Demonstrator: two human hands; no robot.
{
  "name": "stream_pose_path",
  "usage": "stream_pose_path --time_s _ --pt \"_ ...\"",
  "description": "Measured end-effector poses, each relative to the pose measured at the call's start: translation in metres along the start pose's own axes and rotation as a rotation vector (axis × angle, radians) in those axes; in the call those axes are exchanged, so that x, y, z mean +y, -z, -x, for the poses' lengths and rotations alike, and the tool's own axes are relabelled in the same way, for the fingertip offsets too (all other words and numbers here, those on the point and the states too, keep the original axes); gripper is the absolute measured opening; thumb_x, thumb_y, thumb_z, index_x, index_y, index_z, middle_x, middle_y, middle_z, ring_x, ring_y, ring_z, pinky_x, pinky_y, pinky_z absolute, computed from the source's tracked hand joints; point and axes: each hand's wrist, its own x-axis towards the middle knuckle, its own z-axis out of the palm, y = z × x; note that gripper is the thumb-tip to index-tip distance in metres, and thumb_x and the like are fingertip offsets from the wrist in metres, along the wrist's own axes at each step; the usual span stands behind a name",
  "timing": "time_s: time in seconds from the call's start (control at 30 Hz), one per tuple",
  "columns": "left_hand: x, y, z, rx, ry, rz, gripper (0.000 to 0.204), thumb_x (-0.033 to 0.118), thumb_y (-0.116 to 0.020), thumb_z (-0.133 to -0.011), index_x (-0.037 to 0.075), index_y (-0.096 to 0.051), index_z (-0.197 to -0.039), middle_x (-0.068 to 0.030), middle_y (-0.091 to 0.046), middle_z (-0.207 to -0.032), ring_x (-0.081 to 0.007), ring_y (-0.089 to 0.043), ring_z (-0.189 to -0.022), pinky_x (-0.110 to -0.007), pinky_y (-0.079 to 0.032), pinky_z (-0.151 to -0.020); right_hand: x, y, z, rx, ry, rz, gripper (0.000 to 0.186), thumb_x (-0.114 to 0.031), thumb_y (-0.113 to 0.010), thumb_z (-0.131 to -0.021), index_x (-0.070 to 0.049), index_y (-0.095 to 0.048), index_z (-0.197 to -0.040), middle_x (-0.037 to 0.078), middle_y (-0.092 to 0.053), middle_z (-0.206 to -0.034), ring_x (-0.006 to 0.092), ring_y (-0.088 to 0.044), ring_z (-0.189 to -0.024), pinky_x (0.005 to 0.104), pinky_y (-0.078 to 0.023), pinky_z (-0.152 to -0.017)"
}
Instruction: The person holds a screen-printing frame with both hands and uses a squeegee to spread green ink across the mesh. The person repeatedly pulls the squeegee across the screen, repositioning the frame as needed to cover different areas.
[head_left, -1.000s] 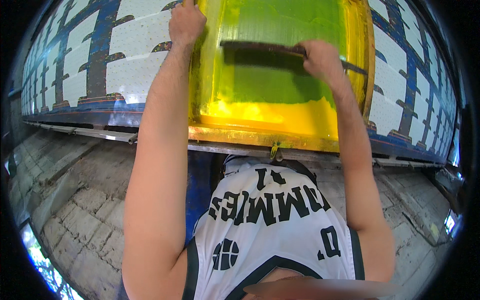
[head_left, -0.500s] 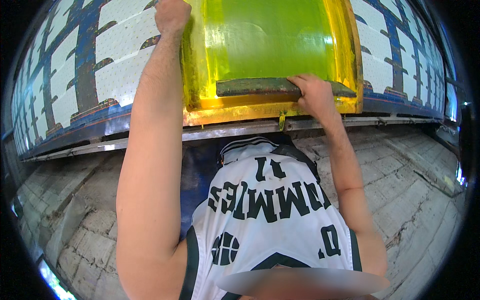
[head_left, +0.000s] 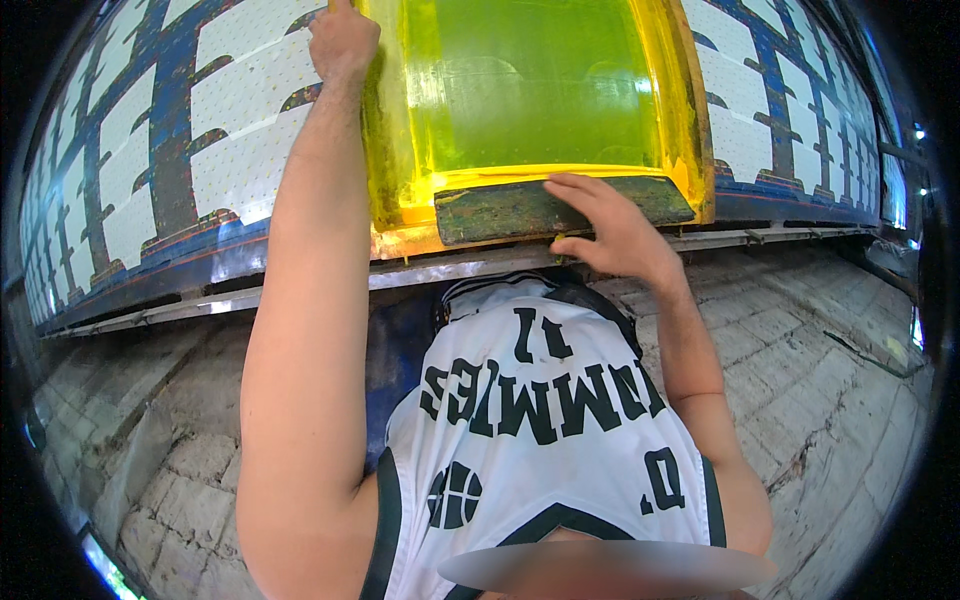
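Observation:
A screen-printing frame [head_left: 704, 150] with yellow-green mesh [head_left: 535, 90] lies in front of me on a long printing table. My left hand [head_left: 345, 45] is closed at the frame's upper left edge, its fingertips partly cut off by the picture's top. Across the near end of the frame rests a dark, stained squeegee [head_left: 490, 212], its broad face tilted up. My right hand [head_left: 615, 228] lies over the squeegee with fingers stretched across it. The thumb stands apart below its near edge.
White perforated sheets [head_left: 235, 140] with cut-out shapes cover the blue table on both sides of the frame. A metal rail [head_left: 215, 292] runs along the table's near edge. Below is a worn, cracked block floor [head_left: 190, 450].
The squeegee has tipped from edge-on to showing its broad face, and sits nearer me. My right hand's fingers have spread from a grip. The left hand stays at the frame.

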Motion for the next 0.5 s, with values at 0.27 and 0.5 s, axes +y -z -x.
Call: stream_pose_path --time_s 0.27,0.5 --pt "0.006 0.006 0.004 0.01 0.002 -0.021 0.05 0.031 -0.054 -0.107 0.014 -0.054 -0.154 -0.025 -0.066 -0.132 -0.0435 -0.065 -0.124 -0.056 -0.056 -0.101 -0.119 -0.105 -0.084 -0.207 0.607 0.06 0.08 -0.038 -0.08 -0.093 -0.001 -0.049 -0.157 0.02 -0.074 -0.124 0.0392 -0.069 -0.124 0.0502 -0.056 -0.107" --pt "0.008 0.004 0.002 0.01 0.024 -0.033 0.05 0.032 -0.051 -0.109 0.016 -0.053 -0.156 -0.0267 -0.064 -0.137 -0.0442 -0.062 -0.129 -0.057 -0.053 -0.105 -0.197 -0.122 -0.104 0.223 0.812 0.022 0.07 -0.022 -0.067 -0.098 0.001 -0.044 -0.16 0.024 -0.042 -0.167 0.0387 -0.045 -0.15 0.0499 -0.033 -0.129"
